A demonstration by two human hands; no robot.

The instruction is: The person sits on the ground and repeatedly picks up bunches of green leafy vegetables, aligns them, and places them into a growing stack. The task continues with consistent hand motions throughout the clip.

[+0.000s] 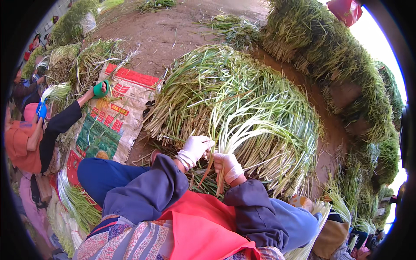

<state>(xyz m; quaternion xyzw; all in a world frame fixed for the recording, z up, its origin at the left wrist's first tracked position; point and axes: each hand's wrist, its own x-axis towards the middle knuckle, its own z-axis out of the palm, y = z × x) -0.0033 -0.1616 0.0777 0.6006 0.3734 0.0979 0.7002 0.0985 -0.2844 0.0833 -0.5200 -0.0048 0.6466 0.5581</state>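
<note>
A white glove covers my left hand [196,150], whose fingertips pinch a thin green and brown stalk just left of a leafy bunch. My right hand [226,165], gloved too, is closed around the bunch of pale green chive-like stalks [227,143]; the leaves fan up and to the right, and brownish ends hang below the fist. Both hands are close together above my red apron [198,224]. Directly beyond them lies a large heap of long green-leaved stalks [276,126], with cut ends towards me.
A printed woven sack [113,113] lies flat at left. Beside it a person in orange [24,143] stretches out a leg with a green sandal [101,89]. Sorted pale bunches [76,201] lie lower left. Tall stacks of greens [325,55] line the right; another person sits lower right.
</note>
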